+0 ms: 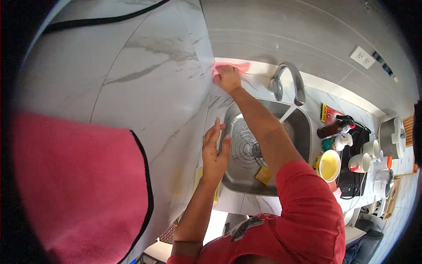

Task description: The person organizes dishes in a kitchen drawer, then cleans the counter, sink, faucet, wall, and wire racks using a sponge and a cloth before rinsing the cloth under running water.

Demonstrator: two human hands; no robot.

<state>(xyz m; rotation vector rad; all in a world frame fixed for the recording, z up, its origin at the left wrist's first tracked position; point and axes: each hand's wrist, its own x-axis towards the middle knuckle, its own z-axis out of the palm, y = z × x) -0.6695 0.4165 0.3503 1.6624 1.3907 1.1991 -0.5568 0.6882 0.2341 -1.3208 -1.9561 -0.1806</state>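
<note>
A pink cloth lies pressed flat against the back ledge of the bench, in the corner where the marble wall meets the grey tiled wall. The right hand lies on top of it, its grip closed down over the cloth, the arm stretched out across the sink. Just right of the cloth stands the curved tap, with a thin stream of water falling into the basin. The left hand rests at the sink's left edge, fingers spread apart and holding nothing, palm toward the marble wall. Inside the basin sit a round wire rack and, near the front edge, a yellow sponge. To the right of the sink, on the bench, are a yellow bowl, a dark bottle, a red packet, white cups on a black tray, and a steel pot further off. A socket is set into the tiled wall above. The person wears a red shirt; a pink, black-edged cloth panel fills the lower left of the view.
</note>
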